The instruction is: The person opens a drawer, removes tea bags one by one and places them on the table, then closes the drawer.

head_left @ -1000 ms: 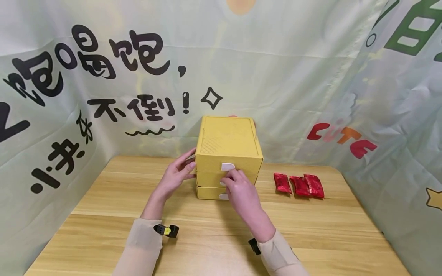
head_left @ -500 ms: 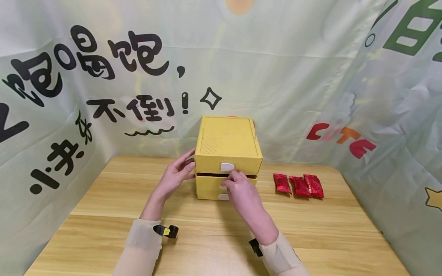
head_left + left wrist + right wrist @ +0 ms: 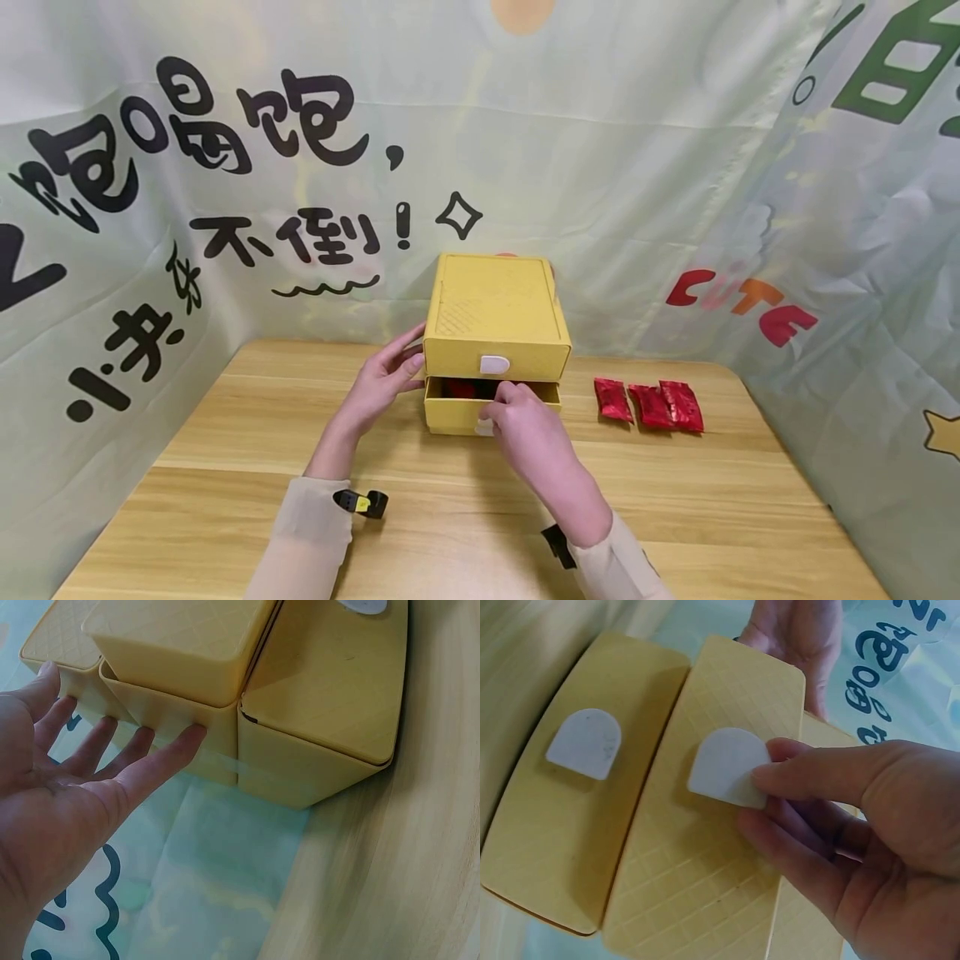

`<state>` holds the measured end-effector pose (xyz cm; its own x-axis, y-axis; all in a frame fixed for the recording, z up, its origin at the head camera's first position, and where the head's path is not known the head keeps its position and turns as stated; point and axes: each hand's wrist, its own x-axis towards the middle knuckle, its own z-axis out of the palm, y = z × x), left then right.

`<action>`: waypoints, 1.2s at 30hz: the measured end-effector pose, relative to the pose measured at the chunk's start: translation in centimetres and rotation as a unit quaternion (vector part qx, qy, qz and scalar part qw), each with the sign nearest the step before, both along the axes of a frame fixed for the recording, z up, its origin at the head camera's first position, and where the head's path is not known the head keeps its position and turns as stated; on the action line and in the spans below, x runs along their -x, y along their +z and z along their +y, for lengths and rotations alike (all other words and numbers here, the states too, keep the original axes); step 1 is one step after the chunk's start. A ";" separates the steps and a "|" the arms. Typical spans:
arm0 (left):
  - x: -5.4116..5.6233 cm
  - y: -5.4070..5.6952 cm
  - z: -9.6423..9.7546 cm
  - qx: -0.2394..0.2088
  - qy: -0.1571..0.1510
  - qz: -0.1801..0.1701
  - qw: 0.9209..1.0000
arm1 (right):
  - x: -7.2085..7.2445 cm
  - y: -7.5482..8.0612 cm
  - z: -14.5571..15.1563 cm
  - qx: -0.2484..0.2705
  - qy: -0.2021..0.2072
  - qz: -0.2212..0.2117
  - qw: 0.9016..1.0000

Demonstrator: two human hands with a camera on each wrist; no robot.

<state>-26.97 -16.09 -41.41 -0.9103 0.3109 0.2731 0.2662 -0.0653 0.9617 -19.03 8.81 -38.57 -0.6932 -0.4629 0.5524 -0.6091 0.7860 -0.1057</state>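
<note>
A yellow box of three stacked drawers (image 3: 491,296) stands on the table near the back cloth. Its middle drawer (image 3: 452,414) is pulled partway out, and something dark red (image 3: 459,388) shows inside, too small a part to identify. My right hand (image 3: 531,429) pinches that drawer's white handle (image 3: 721,761) between thumb and fingers. Along the box's left side, the fingers of my left hand (image 3: 381,385) are spread and fairly straight, their tips against the wall in the left wrist view. The top drawer's white handle (image 3: 494,364) is free, and that drawer is closed.
Several small red packets (image 3: 651,405) lie on the wooden table (image 3: 420,517), right of the box. A printed cloth (image 3: 585,183) hangs behind and along both sides. The bottom drawer's front (image 3: 574,825), with its own white handle, sits closed below.
The middle drawer has slid out towards me, from closed to partly open, with my right hand drawing it by the handle. My left hand stays at the box's side.
</note>
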 end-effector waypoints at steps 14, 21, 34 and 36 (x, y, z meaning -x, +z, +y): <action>0.1 0.0 0.0 -0.002 0.002 -0.001 1.000 | -2.3 1.7 -0.3 -0.078 0.000 -0.047 0.996; 0.1 0.0 0.0 -0.002 0.004 -0.005 1.000 | -3.5 2.5 -0.2 -0.112 0.021 -0.049 0.992; 0.0 -0.1 0.0 -0.002 0.002 -0.004 1.000 | -5.3 3.4 -0.4 -0.141 0.048 -0.087 0.985; 0.0 0.0 0.0 -0.003 0.003 -0.004 1.000 | -5.4 3.5 -0.4 -0.141 0.049 -0.091 0.985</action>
